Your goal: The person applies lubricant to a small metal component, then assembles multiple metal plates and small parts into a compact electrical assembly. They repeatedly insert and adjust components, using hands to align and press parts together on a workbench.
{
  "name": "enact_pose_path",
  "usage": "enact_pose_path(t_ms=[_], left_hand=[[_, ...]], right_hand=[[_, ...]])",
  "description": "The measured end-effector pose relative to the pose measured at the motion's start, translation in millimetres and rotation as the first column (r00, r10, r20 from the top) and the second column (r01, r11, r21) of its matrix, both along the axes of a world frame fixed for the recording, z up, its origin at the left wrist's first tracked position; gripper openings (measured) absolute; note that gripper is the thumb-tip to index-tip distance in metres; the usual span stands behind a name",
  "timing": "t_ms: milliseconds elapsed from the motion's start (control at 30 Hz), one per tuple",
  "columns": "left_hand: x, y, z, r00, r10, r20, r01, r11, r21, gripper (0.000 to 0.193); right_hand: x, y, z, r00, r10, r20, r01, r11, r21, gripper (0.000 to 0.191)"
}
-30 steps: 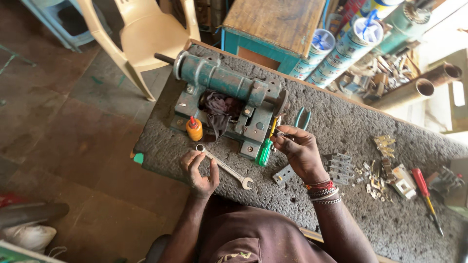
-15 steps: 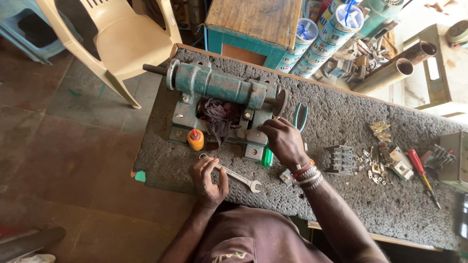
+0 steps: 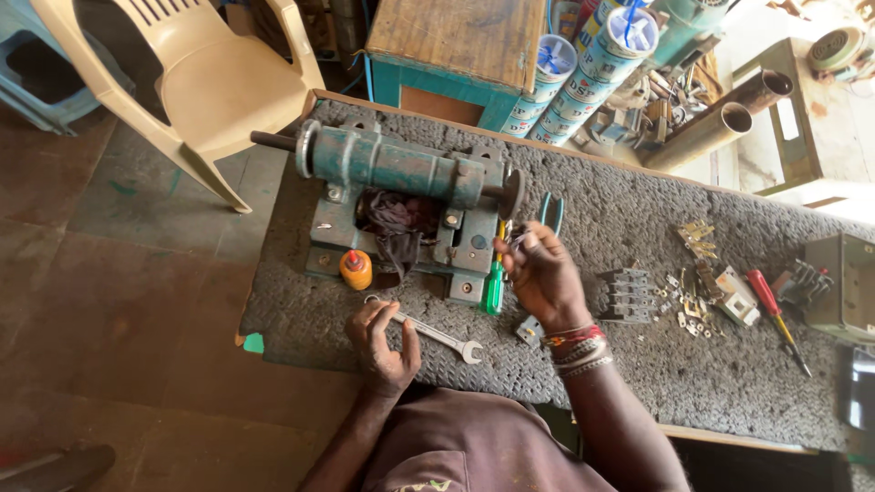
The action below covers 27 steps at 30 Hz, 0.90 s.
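A green cylindrical machine (image 3: pixel 401 169) on a metal base sits at the back left of the rough grey bench (image 3: pixel 638 364). My right hand (image 3: pixel 540 271) is closed around the shaft of a green-handled screwdriver (image 3: pixel 494 284) beside the machine's right end. My left hand (image 3: pixel 383 339) rests on the ring end of a silver spanner (image 3: pixel 447 340) lying on the bench. A small orange bottle (image 3: pixel 355 270) stands at the machine's base.
Blue-handled pliers (image 3: pixel 551 211), a grey terminal block (image 3: pixel 625 294), loose metal parts (image 3: pixel 697 273), a red screwdriver (image 3: pixel 770 305) and a green metal box (image 3: pixel 843 287) lie to the right. A beige plastic chair (image 3: pixel 210 77), a wooden cabinet (image 3: pixel 456 41), cans and pipes (image 3: pixel 720 123) stand behind.
The view has shifted and drawn closer to the bench. My right hand stays at the machine's right end with the screwdriver; my left hand stays on the spanner.
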<state>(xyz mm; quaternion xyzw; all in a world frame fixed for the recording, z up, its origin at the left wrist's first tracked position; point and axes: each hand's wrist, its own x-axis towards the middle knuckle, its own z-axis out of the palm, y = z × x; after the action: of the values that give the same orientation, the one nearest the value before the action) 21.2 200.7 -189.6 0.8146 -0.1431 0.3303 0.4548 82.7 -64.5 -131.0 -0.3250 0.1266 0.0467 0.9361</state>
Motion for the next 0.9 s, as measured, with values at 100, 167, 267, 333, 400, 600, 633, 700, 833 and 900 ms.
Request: enact_pose_path(t_ms=[100, 167, 267, 333, 400, 600, 633, 700, 833, 900], left_hand=[[0, 1, -4, 1.000, 0.015, 0.025, -0.015, 1.000, 0.005, 0.038], [2, 3, -7, 0.998, 0.045, 0.046, -0.046, 0.998, 0.040, 0.038], [3, 8, -4, 0.996, 0.052, 0.071, -0.057, 0.996, 0.073, 0.036], [0, 8, 2, 0.994, 0.061, 0.095, -0.069, 0.994, 0.086, 0.034], [-6, 0, 13, 0.989, 0.075, 0.124, -0.087, 0.992, 0.093, 0.033], [-26, -112, 45, 0.919, -0.393, 0.007, 0.389, 0.905, -0.171, 0.053], [-24, -137, 48, 0.836, -0.544, -0.066, 0.509, 0.816, -0.275, 0.061], [-9, -176, 49, 0.649, -0.592, -0.477, 0.608, 0.781, -0.142, 0.098], [34, -230, 32, 0.644, -0.647, -0.408, 0.730, 0.679, 0.077, 0.119], [40, -237, 20, 0.614, -0.645, -0.456, 0.752, 0.654, 0.088, 0.118]], right_hand=[[-7, 2, -9, 1.000, -0.017, 0.011, 0.013, 0.960, 0.281, 0.019], [-14, -3, -7, 0.996, 0.018, 0.084, -0.048, 0.927, 0.371, 0.022], [-28, -14, 1, 0.986, 0.058, 0.154, -0.114, 0.915, 0.388, 0.022], [-40, -24, 6, 0.979, 0.082, 0.187, -0.144, 0.928, 0.344, 0.026], [-58, -41, 8, 0.972, 0.098, 0.213, -0.157, 0.947, 0.279, 0.031], [-131, -161, 11, 0.968, -0.234, 0.090, 0.249, 0.944, -0.216, 0.023], [-140, -182, 11, 0.957, -0.254, 0.141, 0.287, 0.906, -0.311, 0.020], [-156, -211, 11, 0.940, -0.316, 0.129, 0.340, 0.895, -0.288, 0.019], [-171, -214, 5, 0.954, -0.233, 0.191, 0.284, 0.907, -0.312, 0.016], [-174, -198, 0, 0.961, -0.240, 0.140, 0.272, 0.915, -0.297, 0.016]])
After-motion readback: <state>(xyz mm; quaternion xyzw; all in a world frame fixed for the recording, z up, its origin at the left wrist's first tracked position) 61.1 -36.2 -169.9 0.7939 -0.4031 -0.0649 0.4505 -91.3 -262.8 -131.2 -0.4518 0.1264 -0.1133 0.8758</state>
